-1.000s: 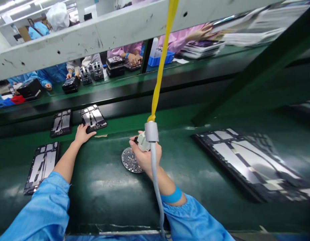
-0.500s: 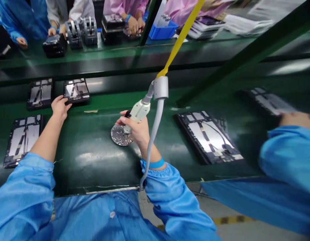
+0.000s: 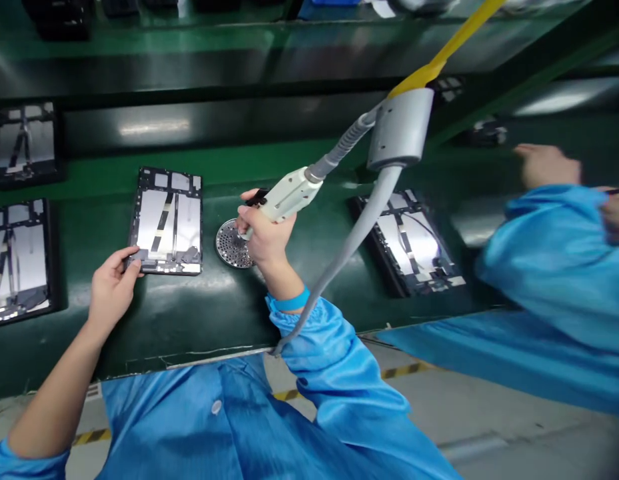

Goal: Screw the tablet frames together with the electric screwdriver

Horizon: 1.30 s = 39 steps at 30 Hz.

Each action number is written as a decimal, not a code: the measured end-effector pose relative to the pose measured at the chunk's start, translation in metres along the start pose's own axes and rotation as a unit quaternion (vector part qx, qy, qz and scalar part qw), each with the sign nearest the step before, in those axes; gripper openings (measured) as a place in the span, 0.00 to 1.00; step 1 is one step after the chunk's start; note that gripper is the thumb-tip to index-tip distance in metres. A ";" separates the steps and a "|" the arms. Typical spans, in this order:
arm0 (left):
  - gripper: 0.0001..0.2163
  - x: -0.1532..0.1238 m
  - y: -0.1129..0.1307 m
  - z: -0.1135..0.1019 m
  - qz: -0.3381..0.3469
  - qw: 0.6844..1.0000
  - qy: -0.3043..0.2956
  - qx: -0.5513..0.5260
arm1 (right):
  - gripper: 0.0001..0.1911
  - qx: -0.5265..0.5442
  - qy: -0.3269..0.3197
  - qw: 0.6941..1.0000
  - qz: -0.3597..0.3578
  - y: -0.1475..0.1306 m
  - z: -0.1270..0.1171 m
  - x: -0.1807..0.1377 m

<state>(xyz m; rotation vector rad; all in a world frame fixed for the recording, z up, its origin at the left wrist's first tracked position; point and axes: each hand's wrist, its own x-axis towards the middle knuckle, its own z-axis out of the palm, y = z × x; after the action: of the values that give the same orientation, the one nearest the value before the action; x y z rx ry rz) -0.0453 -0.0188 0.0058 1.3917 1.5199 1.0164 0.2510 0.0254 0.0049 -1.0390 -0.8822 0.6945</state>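
My left hand (image 3: 111, 287) grips the near left corner of a tablet chassis (image 3: 168, 217) that lies on the green conveyor belt (image 3: 199, 310) in front of me. My right hand (image 3: 263, 233) is closed round a pale electric screwdriver (image 3: 289, 194), held tilted with its tip down over a round perforated metal screw dish (image 3: 229, 244). A grey cable (image 3: 339, 250) runs from the tool to a grey hanger (image 3: 400, 128) on a yellow strap (image 3: 452, 43).
More tablet chassis lie on the belt: two at the far left (image 3: 12, 257) (image 3: 23, 141) and one to the right (image 3: 414, 243). A co-worker in a blue sleeve (image 3: 549, 253) reaches in from the right, hand (image 3: 545, 165) over the belt.
My left hand has pulled a chassis from the back of the belt towards me, beside the screw dish. The view has tilted down. The co-worker's arm has stretched further over the belt.
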 end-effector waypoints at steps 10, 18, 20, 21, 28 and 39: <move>0.12 -0.008 0.019 -0.006 0.314 0.868 -0.007 0.384 | 0.07 -0.004 0.001 1.000 0.021 0.002 0.000 0.001; 0.10 0.007 0.035 0.050 0.473 0.797 -0.139 0.347 | 0.06 -0.019 -0.002 1.000 0.013 0.002 0.003 0.000; 0.10 0.010 0.031 0.064 0.499 0.783 -0.164 0.333 | 0.06 -0.016 -0.004 1.000 0.016 0.002 0.003 0.000; 0.10 0.011 0.029 0.068 0.506 0.781 -0.170 0.323 | 0.07 -0.011 -0.003 1.000 0.013 0.002 0.002 0.001; 0.09 0.015 0.018 0.066 0.515 0.785 -0.226 0.260 | 0.13 0.015 0.002 0.998 -0.057 -0.014 -0.012 0.002; 0.12 0.015 0.009 0.064 0.541 0.754 -0.225 0.298 | 0.21 -0.040 -0.060 0.997 -0.035 -0.025 -0.004 -0.022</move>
<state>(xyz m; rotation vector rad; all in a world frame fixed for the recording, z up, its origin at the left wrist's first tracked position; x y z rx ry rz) 0.0173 -0.0013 -0.0078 2.8907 0.5567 0.6706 0.2463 -0.0034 0.0208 -1.0415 -1.0532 0.6725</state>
